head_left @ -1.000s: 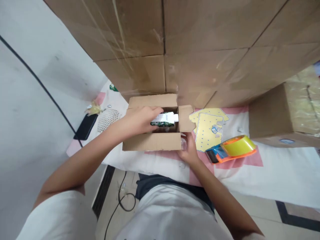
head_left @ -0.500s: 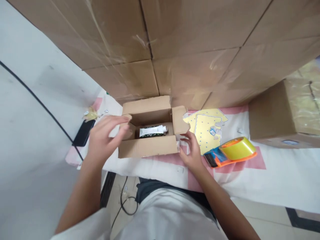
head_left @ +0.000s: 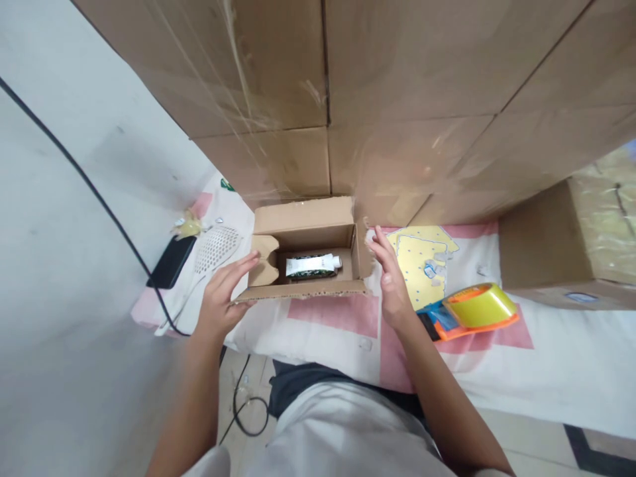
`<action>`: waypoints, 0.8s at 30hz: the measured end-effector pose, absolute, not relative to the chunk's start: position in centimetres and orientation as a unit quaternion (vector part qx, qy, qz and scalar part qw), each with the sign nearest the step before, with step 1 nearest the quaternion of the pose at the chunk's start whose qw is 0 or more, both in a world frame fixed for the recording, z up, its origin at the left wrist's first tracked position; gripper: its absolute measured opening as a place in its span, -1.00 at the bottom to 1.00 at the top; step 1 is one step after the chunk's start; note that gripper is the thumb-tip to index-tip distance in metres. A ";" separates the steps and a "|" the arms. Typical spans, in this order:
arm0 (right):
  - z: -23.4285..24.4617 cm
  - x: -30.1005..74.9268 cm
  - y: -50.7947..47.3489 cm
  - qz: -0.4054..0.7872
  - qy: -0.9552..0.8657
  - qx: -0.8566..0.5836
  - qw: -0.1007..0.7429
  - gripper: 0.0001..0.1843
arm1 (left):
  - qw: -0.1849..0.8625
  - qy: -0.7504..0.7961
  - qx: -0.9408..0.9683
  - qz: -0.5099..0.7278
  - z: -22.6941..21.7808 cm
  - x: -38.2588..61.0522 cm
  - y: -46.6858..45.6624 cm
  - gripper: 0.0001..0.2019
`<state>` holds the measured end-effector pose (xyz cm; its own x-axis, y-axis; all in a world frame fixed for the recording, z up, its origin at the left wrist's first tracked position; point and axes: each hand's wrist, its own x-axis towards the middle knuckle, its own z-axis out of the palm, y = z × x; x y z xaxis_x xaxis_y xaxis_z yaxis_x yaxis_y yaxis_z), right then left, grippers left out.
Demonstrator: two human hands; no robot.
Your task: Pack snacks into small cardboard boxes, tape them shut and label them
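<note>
A small open cardboard box [head_left: 311, 291] sits on the bed-like covered surface before me. Inside lies a white tube [head_left: 311, 265] with a cap at its right end, on top of a dark green patterned item [head_left: 320, 273] that is mostly covered. My left hand [head_left: 226, 291] is open at the box's left end, its fingertips touching the folded-in left flap [head_left: 264, 260]. Fingers outstretched, my right hand [head_left: 392, 285] stands open against the upright right flap [head_left: 365, 248].
Large taped cartons [head_left: 387, 159] rise behind the box. To the right are a tape dispenser [head_left: 470, 311] with yellow tape and another carton [head_left: 546, 238]. A black flat device [head_left: 171, 262], a white perforated object [head_left: 218, 246] and a black cable [head_left: 114, 222] are at left.
The left flap has been folded inward, and the right flap has swung upright. My left hand has dropped lower at the left end, while my right hand's fingers have straightened.
</note>
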<state>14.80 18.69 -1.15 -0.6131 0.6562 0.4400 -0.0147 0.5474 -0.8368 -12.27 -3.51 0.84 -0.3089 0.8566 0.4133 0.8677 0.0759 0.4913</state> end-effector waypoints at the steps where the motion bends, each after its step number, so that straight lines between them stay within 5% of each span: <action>1: -0.7 14.5 18.8 0.422 -0.800 -0.197 0.378 -0.40 | 0.012 -0.741 -0.563 -0.365 0.7 -12.2 -3.1 -0.41; 9: -0.7 12.2 20.1 0.503 -0.746 -0.205 0.386 -0.38 | -0.078 -0.782 -0.346 -0.512 -1.7 -11.3 0.2 -0.33; 14: -1.4 9.6 22.0 0.583 -0.669 -0.227 0.401 -0.27 | -0.186 -0.747 -0.362 -0.526 -2.2 -12.8 0.6 -0.18; 17: -1.1 9.0 22.1 0.547 -0.703 -0.177 0.420 -0.25 | -0.166 -0.736 -0.421 -0.503 -0.5 -12.9 0.8 -0.08; 24: -1.1 11.0 21.0 0.455 -0.766 -0.135 0.433 -0.51 | 0.065 -0.767 -0.590 -0.244 3.5 -8.1 1.1 -0.62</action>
<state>10.96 21.01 -1.14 -0.5889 0.6007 0.5408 -0.1874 0.5494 -0.8143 -8.09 1.06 3.49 -0.2954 0.8729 0.3882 0.9367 0.1846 0.2976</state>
